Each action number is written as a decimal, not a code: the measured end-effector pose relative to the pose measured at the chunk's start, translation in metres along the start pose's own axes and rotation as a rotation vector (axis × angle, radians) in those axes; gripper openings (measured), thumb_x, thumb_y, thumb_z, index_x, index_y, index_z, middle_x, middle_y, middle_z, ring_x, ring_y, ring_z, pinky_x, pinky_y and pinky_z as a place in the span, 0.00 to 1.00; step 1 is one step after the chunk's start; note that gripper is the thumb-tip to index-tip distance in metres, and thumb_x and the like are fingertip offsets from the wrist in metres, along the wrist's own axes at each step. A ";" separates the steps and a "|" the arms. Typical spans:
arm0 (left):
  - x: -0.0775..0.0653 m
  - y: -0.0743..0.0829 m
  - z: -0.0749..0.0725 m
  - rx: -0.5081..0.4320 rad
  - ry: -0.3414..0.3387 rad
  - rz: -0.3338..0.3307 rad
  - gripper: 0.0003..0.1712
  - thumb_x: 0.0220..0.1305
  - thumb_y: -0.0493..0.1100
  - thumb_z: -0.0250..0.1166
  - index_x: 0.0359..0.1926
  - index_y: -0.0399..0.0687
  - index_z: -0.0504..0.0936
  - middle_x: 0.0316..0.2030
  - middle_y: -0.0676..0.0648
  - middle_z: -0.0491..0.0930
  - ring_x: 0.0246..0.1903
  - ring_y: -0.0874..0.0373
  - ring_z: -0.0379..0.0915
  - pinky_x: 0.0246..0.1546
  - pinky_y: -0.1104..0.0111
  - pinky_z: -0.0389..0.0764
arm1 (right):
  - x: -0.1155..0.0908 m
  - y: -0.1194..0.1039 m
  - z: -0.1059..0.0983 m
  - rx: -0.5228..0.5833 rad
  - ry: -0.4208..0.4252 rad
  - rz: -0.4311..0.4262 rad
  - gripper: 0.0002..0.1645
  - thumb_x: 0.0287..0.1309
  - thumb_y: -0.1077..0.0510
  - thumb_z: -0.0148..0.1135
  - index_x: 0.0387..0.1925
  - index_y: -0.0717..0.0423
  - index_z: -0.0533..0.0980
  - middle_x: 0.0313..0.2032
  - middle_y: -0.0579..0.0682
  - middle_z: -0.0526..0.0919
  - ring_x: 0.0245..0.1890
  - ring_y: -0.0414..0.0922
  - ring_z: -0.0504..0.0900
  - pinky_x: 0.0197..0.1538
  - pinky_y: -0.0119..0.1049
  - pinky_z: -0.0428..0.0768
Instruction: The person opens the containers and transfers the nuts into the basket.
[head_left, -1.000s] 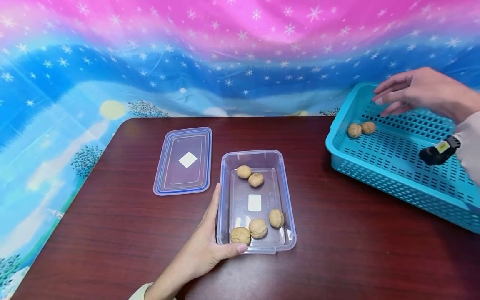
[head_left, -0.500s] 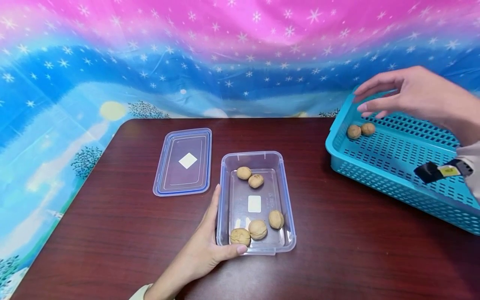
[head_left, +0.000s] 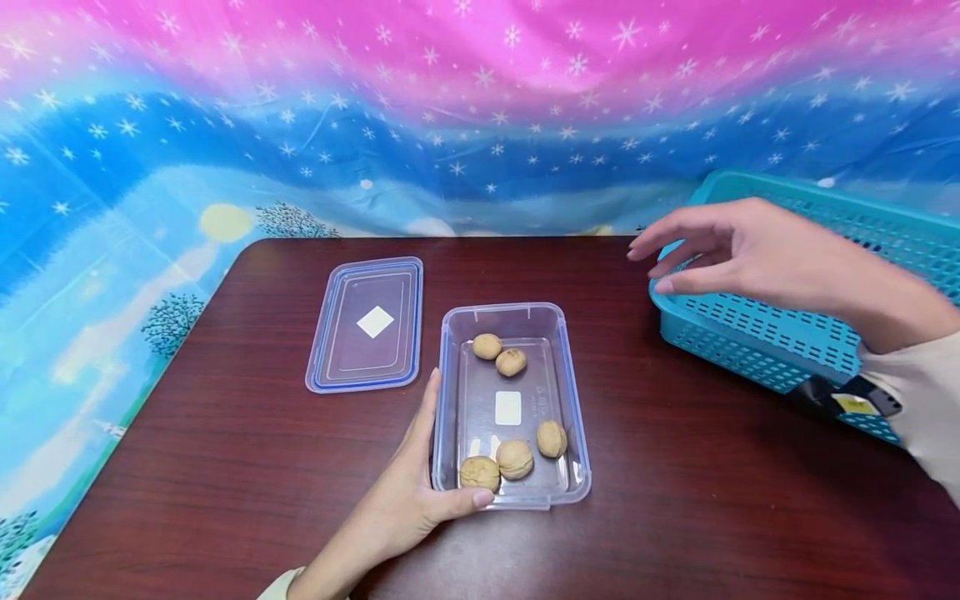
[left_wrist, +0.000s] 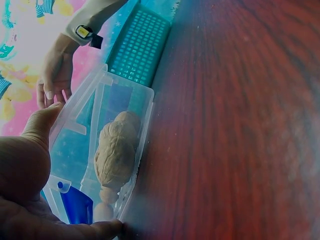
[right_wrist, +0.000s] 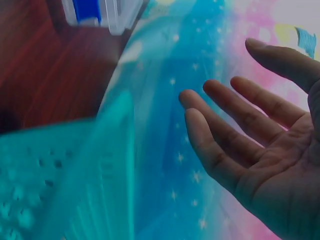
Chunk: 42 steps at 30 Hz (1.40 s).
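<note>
A clear plastic food container [head_left: 576, 408] stands on the table, with several walnuts [head_left: 515, 459] lying on its bottom. My left hand [head_left: 401, 508] grips its near left corner, the thumb over the near rim and the fingers along the left wall. In the left wrist view the walnuts [left_wrist: 116, 155] show through the clear side. Above the left rim of a turquoise basket [head_left: 720, 337] hangs my right hand [head_left: 738, 254], fingers loosely bent. The right wrist view shows nothing in that hand's palm [right_wrist: 280, 170]. From the head, this hand covers the basket's left corner.
Left of the container, a clear lid [head_left: 352, 346] with a blue seal and a white label lies flat on the dark red wooden table [head_left: 225, 467]. A snowflake-patterned cloth [head_left: 450, 125] hangs behind the table's far edge.
My right hand has moved left and nearer, from over the inside of the basket to its left rim. Two walnuts seen in the basket before are now hidden behind it. The left hand stays put.
</note>
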<state>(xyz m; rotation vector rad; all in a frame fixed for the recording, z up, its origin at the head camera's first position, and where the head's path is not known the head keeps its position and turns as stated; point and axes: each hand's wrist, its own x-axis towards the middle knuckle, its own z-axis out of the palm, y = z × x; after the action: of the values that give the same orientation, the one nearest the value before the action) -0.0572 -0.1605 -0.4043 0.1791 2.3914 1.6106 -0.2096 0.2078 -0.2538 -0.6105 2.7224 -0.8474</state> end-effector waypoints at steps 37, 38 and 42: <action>0.000 0.000 0.000 0.007 -0.007 0.024 0.83 0.46 0.49 0.86 0.84 0.71 0.29 0.85 0.51 0.36 0.82 0.50 0.37 0.79 0.41 0.43 | 0.030 -0.053 0.124 0.246 -0.447 -0.428 0.23 0.61 0.62 0.72 0.59 0.52 0.82 0.53 0.49 0.87 0.50 0.45 0.87 0.58 0.50 0.85; 0.000 0.000 0.000 0.008 -0.007 0.024 0.83 0.46 0.49 0.86 0.84 0.71 0.29 0.85 0.51 0.37 0.82 0.50 0.37 0.79 0.41 0.43 | 0.031 -0.054 0.127 0.246 -0.457 -0.429 0.23 0.61 0.62 0.72 0.58 0.52 0.82 0.54 0.49 0.87 0.51 0.46 0.87 0.58 0.51 0.84; 0.000 0.000 0.000 0.011 -0.007 0.021 0.83 0.46 0.49 0.86 0.84 0.71 0.29 0.85 0.51 0.37 0.82 0.50 0.38 0.79 0.41 0.43 | 0.033 -0.056 0.140 0.236 -0.489 -0.451 0.22 0.61 0.62 0.71 0.57 0.53 0.83 0.53 0.49 0.87 0.51 0.45 0.86 0.60 0.50 0.84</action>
<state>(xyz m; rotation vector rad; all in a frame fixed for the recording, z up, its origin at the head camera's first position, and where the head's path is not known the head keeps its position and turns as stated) -0.0571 -0.1608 -0.4044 0.2118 2.4007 1.6039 -0.1750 0.0826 -0.3371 -1.2188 2.0410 -0.9436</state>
